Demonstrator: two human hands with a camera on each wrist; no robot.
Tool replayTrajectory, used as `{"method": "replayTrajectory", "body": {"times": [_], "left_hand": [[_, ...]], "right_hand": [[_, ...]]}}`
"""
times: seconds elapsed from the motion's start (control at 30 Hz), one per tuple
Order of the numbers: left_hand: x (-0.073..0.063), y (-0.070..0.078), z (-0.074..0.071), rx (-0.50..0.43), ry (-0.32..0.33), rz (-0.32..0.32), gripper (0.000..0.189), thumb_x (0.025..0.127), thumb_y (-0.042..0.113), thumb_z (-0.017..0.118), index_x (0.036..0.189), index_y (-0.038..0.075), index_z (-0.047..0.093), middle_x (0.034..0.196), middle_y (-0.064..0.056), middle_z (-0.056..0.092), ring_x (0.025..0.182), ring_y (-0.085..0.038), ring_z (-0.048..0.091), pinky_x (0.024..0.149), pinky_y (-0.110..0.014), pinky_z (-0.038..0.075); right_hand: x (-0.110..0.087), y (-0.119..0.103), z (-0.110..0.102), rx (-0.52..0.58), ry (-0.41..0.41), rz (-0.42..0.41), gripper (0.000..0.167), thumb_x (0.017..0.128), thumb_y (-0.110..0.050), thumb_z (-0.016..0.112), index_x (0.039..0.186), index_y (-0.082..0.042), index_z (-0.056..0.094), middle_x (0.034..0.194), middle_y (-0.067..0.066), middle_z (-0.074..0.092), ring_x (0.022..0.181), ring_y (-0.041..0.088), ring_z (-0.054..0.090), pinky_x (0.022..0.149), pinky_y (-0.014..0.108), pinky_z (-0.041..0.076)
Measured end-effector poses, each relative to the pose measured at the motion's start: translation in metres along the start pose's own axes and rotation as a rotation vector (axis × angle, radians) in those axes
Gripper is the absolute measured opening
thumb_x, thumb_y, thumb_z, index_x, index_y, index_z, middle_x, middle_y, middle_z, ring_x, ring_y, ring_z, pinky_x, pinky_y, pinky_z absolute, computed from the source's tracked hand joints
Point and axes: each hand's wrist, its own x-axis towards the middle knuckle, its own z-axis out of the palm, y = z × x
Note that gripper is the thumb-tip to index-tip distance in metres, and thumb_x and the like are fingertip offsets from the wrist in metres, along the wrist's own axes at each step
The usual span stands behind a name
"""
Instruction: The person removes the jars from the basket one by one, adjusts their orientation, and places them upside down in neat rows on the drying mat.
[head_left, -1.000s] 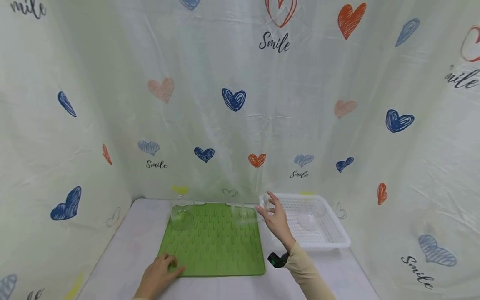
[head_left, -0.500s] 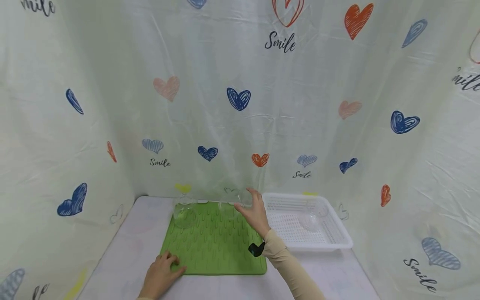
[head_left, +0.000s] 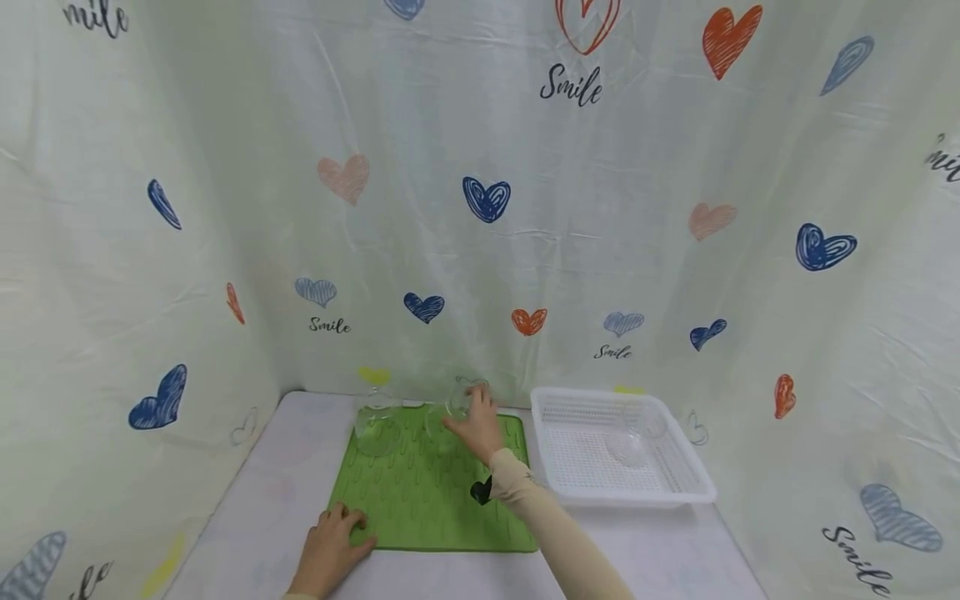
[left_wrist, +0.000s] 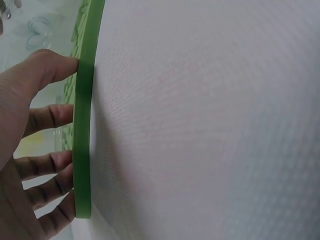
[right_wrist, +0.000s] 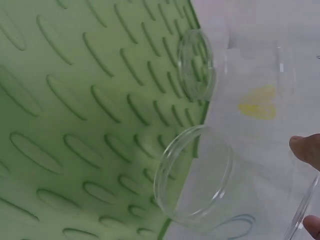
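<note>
My right hand holds a clear drinking glass by its end above the far part of the green mat. In the right wrist view, the glass's round rim faces the mat, and part of the thumb and a fingertip show at the right edge. A second clear glass stands rim down at the mat's far left. My left hand rests at the mat's near left corner. Up close, its fingers are spread along the green edge, with the thumb tip touching it.
A white perforated basket stands right of the mat, with another clear glass lying in it. White cloth covers the table. A curtain printed with hearts hangs behind and at both sides.
The right hand has moved left from beside the basket to over the mat's far part, carrying the glass and tilting its rim downward. The left hand has stayed at the mat corner.
</note>
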Motion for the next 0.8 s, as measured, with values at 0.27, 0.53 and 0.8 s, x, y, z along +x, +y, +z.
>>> {"method": "replayTrajectory", "body": {"times": [0.27, 0.53, 0.8], "left_hand": [[0.004, 0.0, 0.001, -0.004, -0.047, -0.027, 0.03, 0.073, 0.042, 0.08, 0.085, 0.021, 0.063, 0.087, -0.001, 0.048, 0.079, -0.021, 0.049, 0.065, -0.044, 0.043], [0.006, 0.001, 0.001, -0.018, -0.028, -0.026, 0.029, 0.073, 0.041, 0.08, 0.084, 0.022, 0.062, 0.087, 0.0, 0.047, 0.079, -0.02, 0.046, 0.064, -0.041, 0.041], [0.004, 0.001, 0.0, -0.015, -0.014, -0.023, 0.03, 0.072, 0.04, 0.081, 0.084, 0.02, 0.062, 0.086, -0.001, 0.047, 0.078, -0.022, 0.048, 0.065, -0.043, 0.042]], "right_hand": [[-0.003, -0.001, 0.016, 0.034, -0.064, 0.025, 0.061, 0.081, -0.039, 0.077, 0.118, -0.003, 0.043, 0.129, 0.018, 0.044, 0.123, 0.041, 0.044, 0.094, 0.049, 0.046], [-0.009, -0.003, 0.027, 0.03, -0.064, -0.016, 0.061, 0.085, -0.034, 0.074, 0.124, 0.0, 0.042, 0.154, 0.027, 0.021, 0.141, 0.047, 0.022, 0.107, 0.056, 0.036], [-0.014, 0.01, 0.039, -0.154, -0.122, -0.103, 0.072, 0.087, -0.041, 0.07, 0.142, -0.008, 0.038, 0.16, 0.02, 0.014, 0.145, 0.045, 0.014, 0.11, 0.06, 0.029]]}}
